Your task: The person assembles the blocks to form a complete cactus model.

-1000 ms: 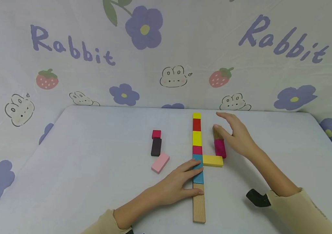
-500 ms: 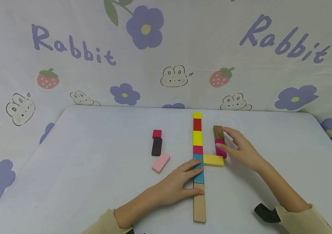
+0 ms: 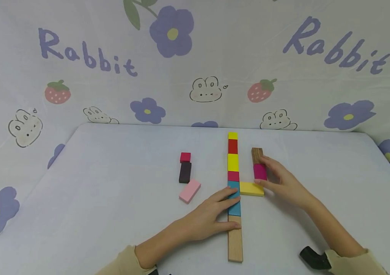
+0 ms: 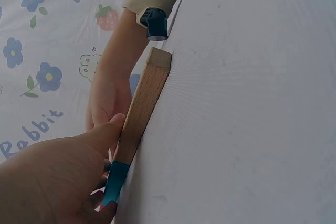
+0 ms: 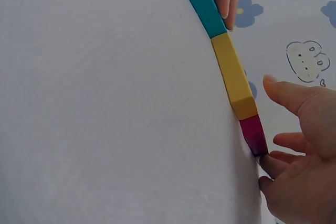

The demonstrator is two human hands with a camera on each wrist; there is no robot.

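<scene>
A straight column of blocks runs up the table in the head view. My left hand [image 3: 203, 217] rests its fingertips on the blue part [image 3: 234, 209] and its thumb on the plain wooden block [image 3: 235, 248]. From the blue part a yellow block [image 3: 251, 189] extends rightward. Above its right end stand a magenta block [image 3: 259, 172] and a brown-grained block [image 3: 257, 154], end to end. My right hand [image 3: 285, 187] has its fingers at their right side and its thumb over the yellow block's end. In the right wrist view, fingertips touch the magenta block [image 5: 253, 136], the thumb raised clear.
Left of the column lie a small red block [image 3: 185, 157], a black block [image 3: 185, 172] touching it, and a tilted pink block [image 3: 190, 191]. The column's upper part holds red and yellow blocks [image 3: 233, 162]. A patterned cloth hangs behind the table's far edge.
My right hand has come down from beside the brown-grained block to the magenta and yellow blocks. My left hand stays on the column, and the blocks look unmoved.
</scene>
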